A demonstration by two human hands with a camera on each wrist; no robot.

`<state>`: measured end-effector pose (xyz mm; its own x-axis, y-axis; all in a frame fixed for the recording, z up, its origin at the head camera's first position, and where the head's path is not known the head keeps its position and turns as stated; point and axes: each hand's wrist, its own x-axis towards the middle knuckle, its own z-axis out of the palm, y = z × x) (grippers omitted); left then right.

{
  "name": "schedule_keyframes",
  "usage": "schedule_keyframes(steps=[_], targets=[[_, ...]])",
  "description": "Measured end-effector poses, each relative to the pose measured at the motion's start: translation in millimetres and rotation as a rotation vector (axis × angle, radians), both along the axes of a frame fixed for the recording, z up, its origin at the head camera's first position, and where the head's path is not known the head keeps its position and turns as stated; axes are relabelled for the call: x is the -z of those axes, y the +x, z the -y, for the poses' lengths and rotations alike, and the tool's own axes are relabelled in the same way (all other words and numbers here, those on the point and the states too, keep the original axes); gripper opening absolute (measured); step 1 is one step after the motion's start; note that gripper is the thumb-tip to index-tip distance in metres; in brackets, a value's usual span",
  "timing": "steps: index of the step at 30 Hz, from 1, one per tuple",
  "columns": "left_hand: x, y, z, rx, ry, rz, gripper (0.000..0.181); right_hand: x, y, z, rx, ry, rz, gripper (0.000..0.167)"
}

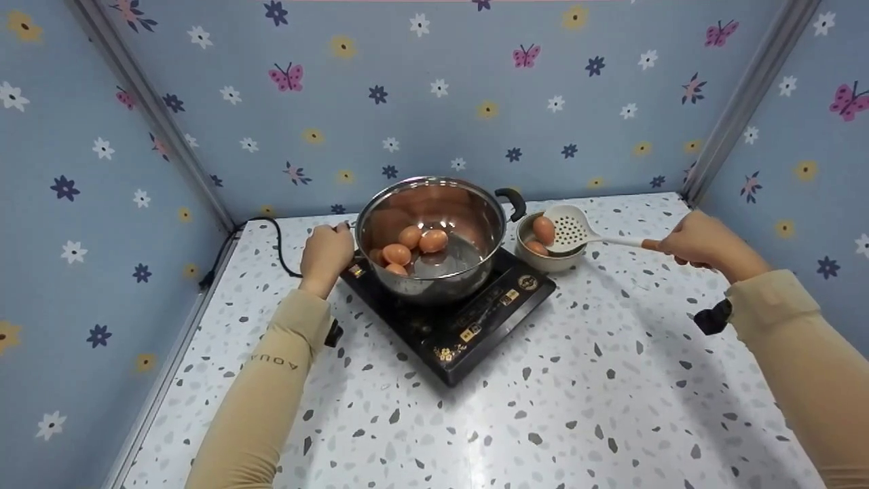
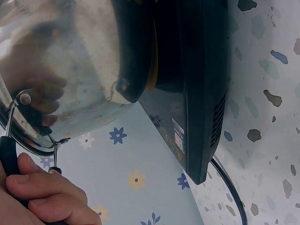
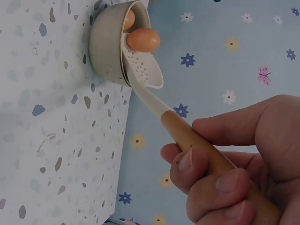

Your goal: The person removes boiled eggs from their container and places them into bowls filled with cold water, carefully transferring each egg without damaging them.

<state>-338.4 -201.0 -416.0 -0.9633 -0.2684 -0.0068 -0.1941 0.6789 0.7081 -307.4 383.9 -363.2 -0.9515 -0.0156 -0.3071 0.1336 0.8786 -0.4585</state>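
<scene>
My left hand (image 1: pixel 327 252) grips the left handle of a steel pot (image 1: pixel 434 288); in the left wrist view the fingers (image 2: pixel 56 192) curl round its black handle (image 2: pixel 8 157). Several brown eggs (image 1: pixel 397 255) lie inside the pot, toward its left. With my right hand (image 1: pixel 706 241) I hold the brown handle (image 3: pixel 192 138) of a white slotted ladle (image 1: pixel 569 227). The ladle's head is tilted in the mouth of a small bowl (image 3: pixel 105 44). One egg (image 3: pixel 144 40) rests against the ladle head, and another egg (image 3: pixel 130 19) sits lower in the bowl.
Beneath the pot is a black induction cooker (image 1: pixel 475 333), set at an angle on the speckled table (image 1: pixel 577 407). Its black cord (image 1: pixel 280 248) runs to the left back. The pot's right handle (image 1: pixel 512 202) points toward the bowl. Flower-patterned walls (image 1: pixel 434 122) enclose the back and sides.
</scene>
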Motion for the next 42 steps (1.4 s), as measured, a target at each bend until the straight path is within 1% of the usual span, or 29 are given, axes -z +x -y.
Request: schedule_keyframes(steps=[4,8,13,20,27,34,37,42], targets=[[-2.2,1.6,-0.5,0.005,-0.005,0.008,0.053,-1.9,4.3,8.2,-0.022,0.084,-0.073,0.057],[-2.6,2.5,-1.4,0.008,-0.002,0.015,0.049,-2.3,6.9,13.0,-0.020,0.127,-0.116,0.058],[-2.8,2.9,-2.0,0.006,-0.008,0.010,0.053,-0.6,8.2,12.2,-0.007,0.140,-0.144,0.060],[-1.7,1.5,-1.3,-0.002,-0.016,0.007,0.056,2.0,8.1,8.8,-0.001,0.155,-0.155,0.060],[-3.1,1.6,-0.6,0.012,-0.010,0.019,0.057,0.9,9.5,11.1,-0.007,0.199,-0.183,0.060],[-0.8,0.6,-2.2,0.007,-0.012,0.011,0.051,-0.7,11.9,20.2,0.008,0.263,-0.248,0.056],[0.3,0.1,-2.1,0.006,-0.018,0.009,0.049,-3.0,13.5,23.3,0.010,0.287,-0.262,0.053],[0.6,-0.5,-0.7,0.008,-0.024,0.000,0.053,-6.2,15.6,25.4,0.017,0.299,-0.288,0.053]])
